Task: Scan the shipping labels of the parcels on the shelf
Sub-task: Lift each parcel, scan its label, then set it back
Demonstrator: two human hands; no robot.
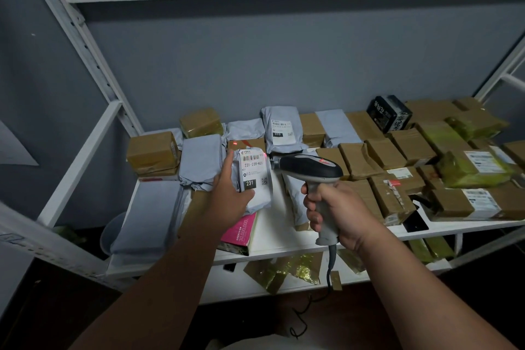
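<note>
The right hand (pixel 331 211) clenches the grey handle of the barcode scanner (pixel 311 170), its nose aimed left. Just beyond and to its left, the left hand (pixel 230 194) props a grey poly mailer (pixel 252 179) by its side edge on the shelf (pixel 284 241) — soft, light, probably slippery, best held at the edges. Its label (pixel 253 169) reads "231-239-K01" and "231"; farther back, another mailer (pixel 281 129) shows "010".
</note>
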